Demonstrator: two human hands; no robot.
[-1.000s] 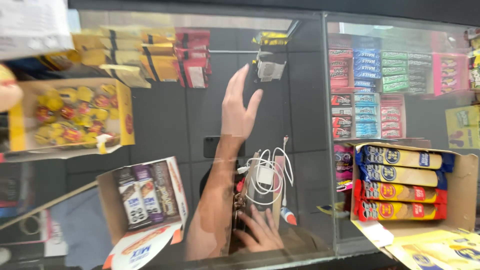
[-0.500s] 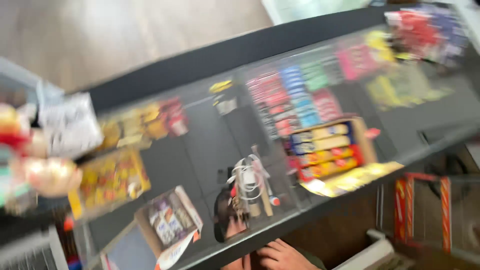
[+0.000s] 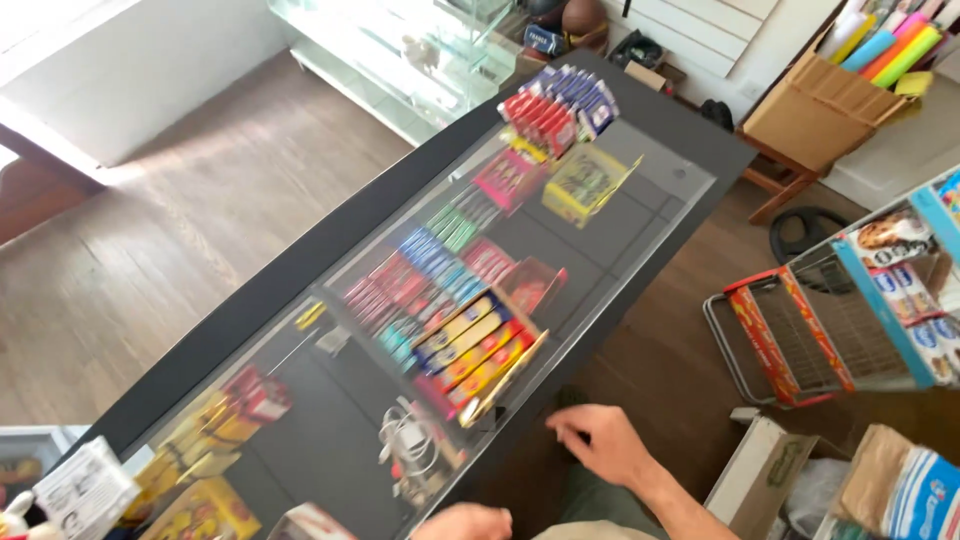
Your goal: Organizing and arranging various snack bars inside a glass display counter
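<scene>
A long glass display counter is being viewed from above, its long axis running from the lower left to the upper right of the head view. The right hand is being held off the counter's near edge, over the wooden floor, fingers loosely spread and gripping nothing. The left hand is being cut off by the bottom edge of the view; whether it is open or closed cannot be told.

A cardboard tray of snack packs is being displayed at the near edge of the counter, just beside the right hand, up and to the left of its fingers. Its long axis is lying across the counter's length, and its open flap is pointing toward the near edge. The right hand is the nearer one. A bundle of white cables is lying just left of the tray, closer to the left hand.

Rows of small coloured packets are being shown along the far edge. A wire rack is standing well apart, right of the counter.
</scene>
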